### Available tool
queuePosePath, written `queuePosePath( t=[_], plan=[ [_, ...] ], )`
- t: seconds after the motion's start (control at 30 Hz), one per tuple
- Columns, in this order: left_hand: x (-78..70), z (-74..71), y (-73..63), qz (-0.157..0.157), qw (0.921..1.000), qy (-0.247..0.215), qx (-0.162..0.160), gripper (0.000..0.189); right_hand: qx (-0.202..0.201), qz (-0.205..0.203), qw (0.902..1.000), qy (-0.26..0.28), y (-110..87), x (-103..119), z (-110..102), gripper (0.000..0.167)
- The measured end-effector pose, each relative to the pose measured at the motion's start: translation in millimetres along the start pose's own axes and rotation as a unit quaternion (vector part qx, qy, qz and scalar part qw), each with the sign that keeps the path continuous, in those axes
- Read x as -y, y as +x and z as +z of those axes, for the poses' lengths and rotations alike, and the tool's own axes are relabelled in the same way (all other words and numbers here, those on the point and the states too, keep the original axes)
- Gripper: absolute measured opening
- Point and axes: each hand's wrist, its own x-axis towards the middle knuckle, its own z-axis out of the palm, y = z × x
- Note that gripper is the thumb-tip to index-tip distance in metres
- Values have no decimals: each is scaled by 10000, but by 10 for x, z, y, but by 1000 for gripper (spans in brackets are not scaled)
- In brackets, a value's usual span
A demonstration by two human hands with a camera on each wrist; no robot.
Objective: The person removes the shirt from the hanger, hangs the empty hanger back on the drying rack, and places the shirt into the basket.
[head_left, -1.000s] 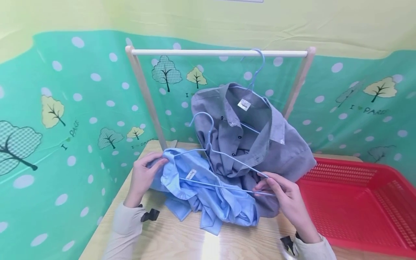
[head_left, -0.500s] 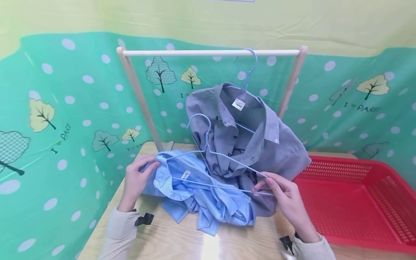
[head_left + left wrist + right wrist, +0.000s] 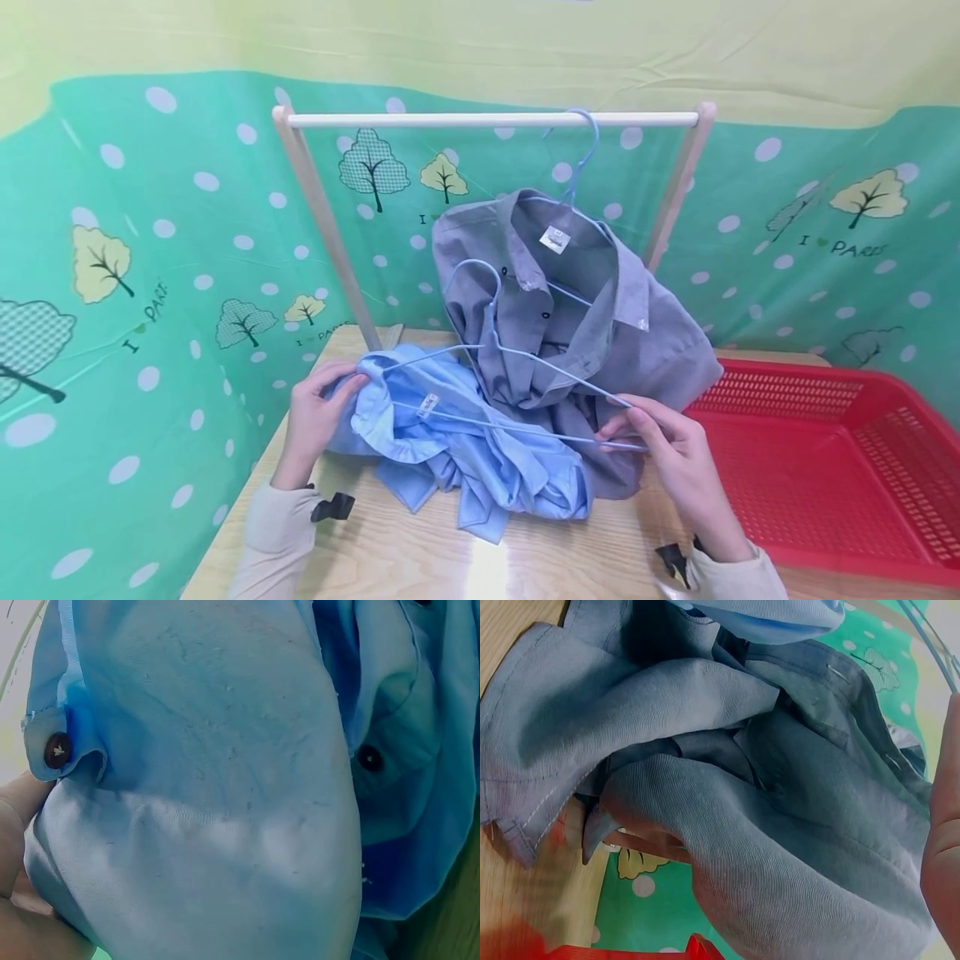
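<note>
In the head view my left hand (image 3: 318,412) pinches the collar side of a light blue shirt (image 3: 480,458), which lies bunched over the table. My right hand (image 3: 671,454) holds the right end of a thin blue wire hanger (image 3: 555,367) between thumb and fingers. The hanger's left end reaches inside the shirt's neck, near my left fingers, and its hook points up. The left wrist view is filled by the light blue shirt's cloth (image 3: 210,795), with a dark button (image 3: 58,750) beside my fingers. Behind hangs a grey shirt (image 3: 660,333) on another blue hanger (image 3: 585,154).
A wooden rack with a white rail (image 3: 420,120) stands at the back of the wooden table (image 3: 390,558). At the right sits a red plastic basket (image 3: 810,475). A green patterned cloth (image 3: 172,333) covers the wall behind.
My right hand and the hanger have shifted slightly right over the last half second. My left hand keeps its hold on the light blue shirt. The head view has shifted slightly.
</note>
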Motion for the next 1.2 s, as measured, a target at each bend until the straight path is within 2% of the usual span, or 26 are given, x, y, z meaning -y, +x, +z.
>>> queuePosePath(
  t=[0.13, 0.3, 0.63, 0.8, 1.0, 1.2],
  plan=[
    [-101, -23, -9, -109, 9998, 148, 123, 16, -2, -159, 9999, -32, -3, -8, -27, 25],
    [-235, -40, -12, -371, 9989, 220, 190, 14, -16, -57, 9998, -201, -6, 5, -52, 25],
    [-220, -53, -29, -767, 9968, 171, 126, 15, -60, 36, 9996, -270, 0, 6, -78, 25],
    [-204, -70, -42, -824, 9960, 260, 212, 15, -142, 187, 9991, -346, -13, 14, -102, 24],
    [-193, -79, -44, -910, 9947, 386, 295, 16, -151, 176, 9992, -329, -22, 23, -119, 24],
    [-287, -104, 22, -699, 9959, 536, 206, 20, -95, -13, 9999, -123, -13, 8, -129, 25]
  ],
)
